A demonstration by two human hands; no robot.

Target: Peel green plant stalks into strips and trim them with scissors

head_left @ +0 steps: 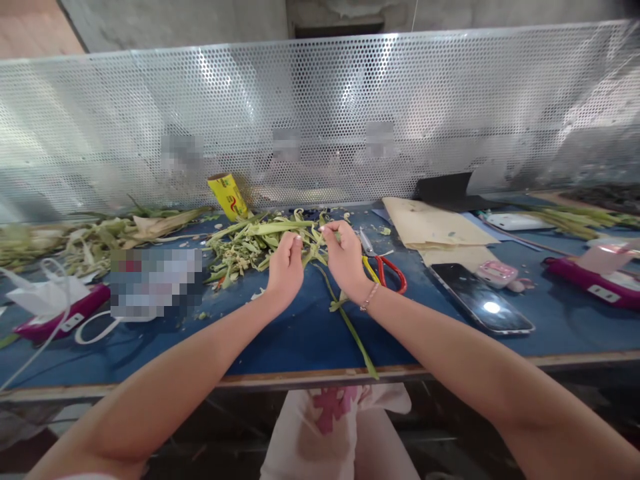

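Near the middle of the blue table, my left hand (287, 263) and my right hand (346, 257) face each other, thumbs up and fingers curled closed. Both pinch a pale green leafy plant stalk (314, 254), whose thin strips show in the gap between them. A long green stem (354, 331) trails from there toward the table's front edge. Just behind and left of my left hand lies a heap of cut green leaves and stalks (240, 250). Scissors with red and yellow handles (395, 273) rest beside my right wrist, partly hidden by it.
A black phone (477, 297) lies at right, near a pink case (499, 272) and brown paper (435, 227). A yellow tube (229, 197) leans at the perforated metal screen (330, 100). Purple power strips (595, 283) sit at both sides. More leaves (110, 237) lie left.
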